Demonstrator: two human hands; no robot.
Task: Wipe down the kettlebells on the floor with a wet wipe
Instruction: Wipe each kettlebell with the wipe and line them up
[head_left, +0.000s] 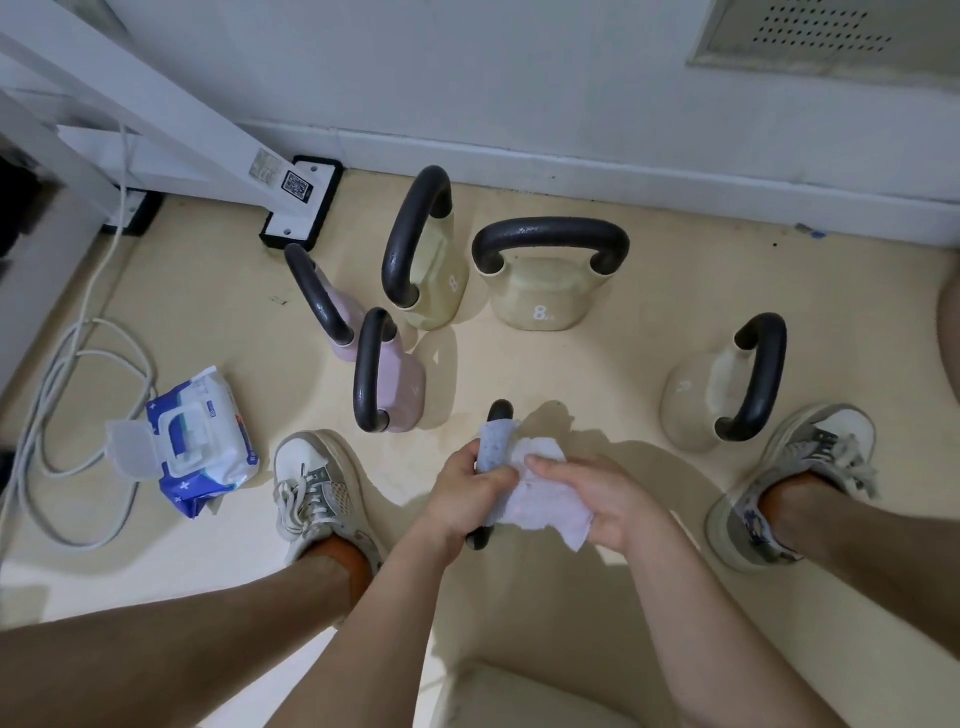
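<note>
Between my feet, my left hand (470, 491) grips the black handle of a kettlebell (500, 413), with a white wet wipe (540, 499) wrapped over that handle. My right hand (597, 501) presses the wipe against it; the kettlebell's body is hidden under hands and wipe. Two pink kettlebells (402, 389) (348, 312) stand ahead on the left. Two cream 8 kg kettlebells (436, 280) (543, 301) stand behind them. Another cream kettlebell (696, 400) sits by my right foot.
An open blue pack of wet wipes (200, 441) lies left of my left shoe (317, 488). White cables (67, 384) coil at far left. A white frame foot (304, 208) and the wall skirting (623, 176) bound the back. My right shoe (795, 483) is at right.
</note>
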